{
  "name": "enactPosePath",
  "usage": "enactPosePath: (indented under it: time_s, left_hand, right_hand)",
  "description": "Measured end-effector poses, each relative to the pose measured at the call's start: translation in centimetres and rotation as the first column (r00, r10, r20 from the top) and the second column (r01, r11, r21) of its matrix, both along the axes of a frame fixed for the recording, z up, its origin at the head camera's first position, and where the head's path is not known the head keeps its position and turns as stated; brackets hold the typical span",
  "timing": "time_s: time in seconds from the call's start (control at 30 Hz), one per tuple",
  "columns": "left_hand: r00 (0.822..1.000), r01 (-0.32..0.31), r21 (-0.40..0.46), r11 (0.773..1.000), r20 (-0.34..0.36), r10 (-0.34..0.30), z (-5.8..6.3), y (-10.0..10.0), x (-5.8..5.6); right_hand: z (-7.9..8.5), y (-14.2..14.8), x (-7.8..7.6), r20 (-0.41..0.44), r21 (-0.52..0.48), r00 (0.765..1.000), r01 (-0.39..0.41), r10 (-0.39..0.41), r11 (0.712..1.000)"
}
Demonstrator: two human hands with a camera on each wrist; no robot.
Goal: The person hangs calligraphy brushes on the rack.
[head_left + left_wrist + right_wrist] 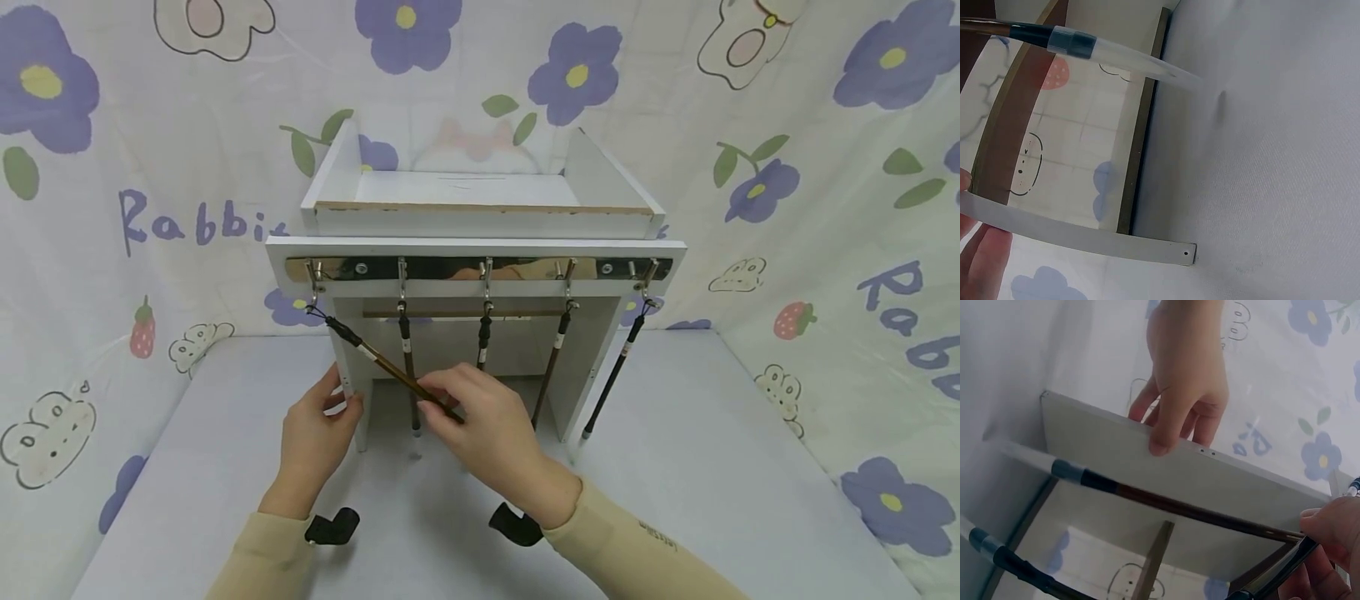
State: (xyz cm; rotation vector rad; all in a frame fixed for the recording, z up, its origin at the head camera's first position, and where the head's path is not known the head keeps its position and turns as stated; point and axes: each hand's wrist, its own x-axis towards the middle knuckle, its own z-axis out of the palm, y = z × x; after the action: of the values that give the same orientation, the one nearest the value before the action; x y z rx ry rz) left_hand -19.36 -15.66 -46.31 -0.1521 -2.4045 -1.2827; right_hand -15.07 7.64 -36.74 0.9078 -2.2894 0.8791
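Note:
My right hand (487,433) pinches a brown-handled brush (390,367) between thumb and fingers. A black loop ties this brush's upper end to the leftmost hook, and the shaft slants down to the right. The brush's lower end is hidden by my hand. With my left hand (311,442) I grip the left side panel (1104,425) of a white wooden rack (480,247), thumb on the inner face, fingers on the outer. Just right of the held brush hangs another brush (408,375), its tip in a clear cap (1141,62).
Several more brushes hang along the hook rail (450,267), including one at the far right (615,375). An open-fronted tray (480,223) tops the rack. Black pieces (333,527) show by both wrists. White cloth covers the table (712,467); a flowered curtain (750,125) stands behind.

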Motion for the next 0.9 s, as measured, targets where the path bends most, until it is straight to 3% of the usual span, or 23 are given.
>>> enactPosePath:
  time_s: [0.6, 0.9]
  left_hand:
    - [1.000, 0.008, 0.012, 1.000, -0.001, -0.008, 0.0, 0.0, -0.1]
    - [1.000, 0.004, 0.011, 1.000, -0.006, -0.004, 0.2, 0.0, 0.1]
  right_hand:
    - [-0.6, -0.5, -0.3, 0.027, -0.014, 1.000, 0.007, -0.006, 1.000]
    - [-1.6, -1.6, -0.3, 0.209, -0.060, 0.978, 0.001, 0.011, 0.998]
